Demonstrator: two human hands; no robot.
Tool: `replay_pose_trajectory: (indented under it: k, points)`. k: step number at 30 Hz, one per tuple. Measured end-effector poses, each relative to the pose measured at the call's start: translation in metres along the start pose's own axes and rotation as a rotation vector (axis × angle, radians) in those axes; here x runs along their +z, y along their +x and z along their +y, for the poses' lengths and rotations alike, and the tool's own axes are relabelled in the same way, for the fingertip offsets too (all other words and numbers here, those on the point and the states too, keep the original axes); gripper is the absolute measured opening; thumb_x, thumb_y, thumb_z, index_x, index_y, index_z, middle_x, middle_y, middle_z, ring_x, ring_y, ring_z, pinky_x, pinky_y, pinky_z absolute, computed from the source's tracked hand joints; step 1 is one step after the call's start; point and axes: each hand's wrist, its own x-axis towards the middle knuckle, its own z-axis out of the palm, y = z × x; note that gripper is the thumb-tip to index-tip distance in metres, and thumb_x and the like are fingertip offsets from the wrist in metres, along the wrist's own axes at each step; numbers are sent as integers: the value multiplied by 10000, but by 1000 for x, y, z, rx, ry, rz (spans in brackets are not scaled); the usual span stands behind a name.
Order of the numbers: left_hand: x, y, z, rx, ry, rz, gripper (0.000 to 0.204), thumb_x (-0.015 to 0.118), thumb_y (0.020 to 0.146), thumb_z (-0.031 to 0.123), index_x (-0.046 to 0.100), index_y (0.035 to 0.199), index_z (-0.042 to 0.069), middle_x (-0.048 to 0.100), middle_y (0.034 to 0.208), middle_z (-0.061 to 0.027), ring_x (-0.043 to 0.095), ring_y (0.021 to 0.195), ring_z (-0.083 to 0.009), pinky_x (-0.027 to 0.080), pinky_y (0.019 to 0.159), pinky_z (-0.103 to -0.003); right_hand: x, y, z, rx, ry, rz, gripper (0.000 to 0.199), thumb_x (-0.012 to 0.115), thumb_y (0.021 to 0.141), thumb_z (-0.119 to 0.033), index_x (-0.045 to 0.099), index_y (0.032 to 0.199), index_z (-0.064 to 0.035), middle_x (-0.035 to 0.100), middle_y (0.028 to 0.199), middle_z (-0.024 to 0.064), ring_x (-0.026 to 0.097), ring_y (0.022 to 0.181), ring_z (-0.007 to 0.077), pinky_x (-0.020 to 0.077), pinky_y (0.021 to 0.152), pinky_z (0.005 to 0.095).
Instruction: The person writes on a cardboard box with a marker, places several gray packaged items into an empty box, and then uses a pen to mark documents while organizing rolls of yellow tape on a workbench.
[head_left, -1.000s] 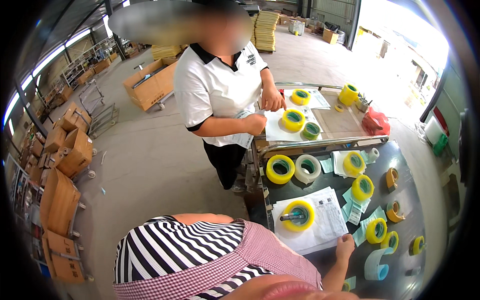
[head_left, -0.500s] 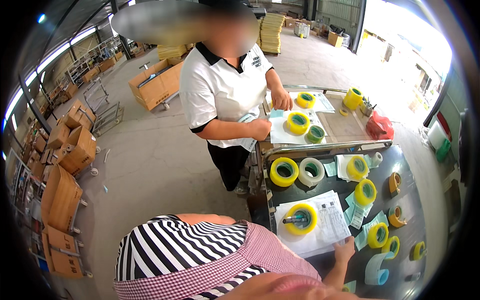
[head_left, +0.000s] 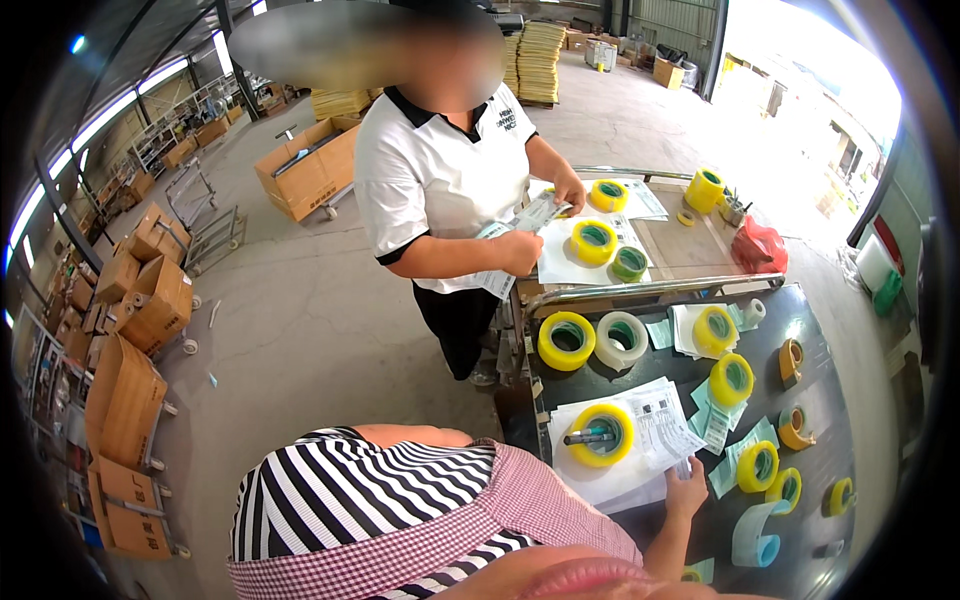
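Note:
At the table's near edge, my right hand (head_left: pixel 685 488) pinches the corner of a printed paper sheet (head_left: pixel 660 425), which lifts and bends up from the stack beneath. A large yellow tape roll (head_left: pixel 622 447) lies on the stack (head_left: pixel 625 492), with a dark pen (head_left: pixel 588 437) through its middle. My left forearm (head_left: pixel 415 435) shows past my striped sleeve, but its hand is out of sight. Across from me, a co-worker's two hands (head_left: pixel 522 252) hold printed slips (head_left: pixel 540 212) over a second table.
The dark table (head_left: pixel 640 540) carries yellow tape rolls (head_left: pixel 567 341), a whitish roll (head_left: pixel 621 342), brown rolls (head_left: pixel 791 362), pale green slips (head_left: pixel 714 428) and a light-blue roll (head_left: pixel 755 540). A metal rail (head_left: pixel 650 292) separates it from the co-worker's table. Cardboard boxes (head_left: pixel 135 390) stand at left.
My right hand has risen slightly, and the sheet corner now bends upward in its grip. The co-worker has lifted slips off the far table and drawn them closer to the body.

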Motion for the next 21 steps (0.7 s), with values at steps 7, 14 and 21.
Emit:
replay_pose_trajectory:
  k: [7,14,21]
  points:
    - [-7,6,-3,0,-2,-5,417,626,867,332,640,1230,127,655,1189,-159,606,1141,-363,499,913,-459,-2,20,11,-10,200,-180,384,710,707,-65,720,1089,-33,742,948,166,708,930,318,525,842,365]
    - [-2,7,0,-12,-12,-4,411,626,867,334,645,1221,126,658,1183,-159,608,1138,-362,500,911,-459,5,26,20,-57,510,-269,373,630,766,25,702,1129,-14,742,1031,153,708,977,275,509,872,332]
    - [-14,15,9,1,5,-5,405,627,867,336,650,1212,126,661,1177,-158,610,1134,-361,501,908,-459,-6,18,5,-250,409,-259,377,579,789,53,670,1150,-6,719,1036,195,685,1001,365,521,858,379]
